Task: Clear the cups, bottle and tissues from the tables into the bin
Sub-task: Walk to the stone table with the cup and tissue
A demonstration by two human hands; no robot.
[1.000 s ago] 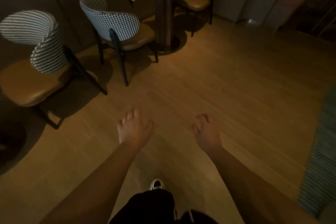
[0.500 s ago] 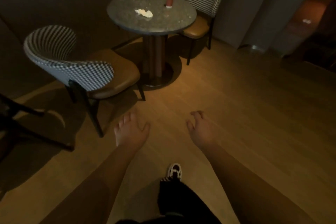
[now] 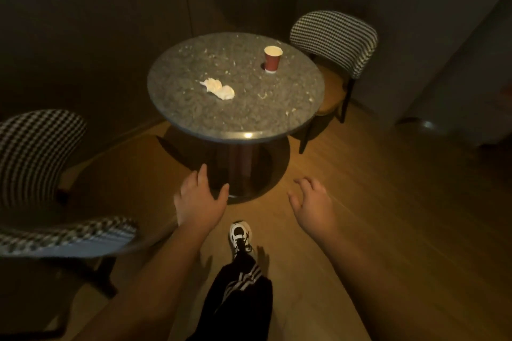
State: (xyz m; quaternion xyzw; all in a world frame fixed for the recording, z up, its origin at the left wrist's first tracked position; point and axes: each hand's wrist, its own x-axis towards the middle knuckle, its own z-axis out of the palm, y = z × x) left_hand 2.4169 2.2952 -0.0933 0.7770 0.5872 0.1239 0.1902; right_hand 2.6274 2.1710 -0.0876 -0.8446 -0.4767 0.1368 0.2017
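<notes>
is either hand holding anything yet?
No: the left hand and right hand are both open and empty above the floor, while the red paper cup and crumpled tissue sit on the round table.

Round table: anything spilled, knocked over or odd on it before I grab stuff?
Nothing spilled. The red paper cup stands upright near the round table's far right edge, and a crumpled tissue lies loose left of centre. The pale flecks look like the stone's pattern. Both hands, left hand and right hand, are empty.

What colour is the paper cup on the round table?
Dark red outside, pale cream inside: the small paper cup, seen in the head view.
</notes>
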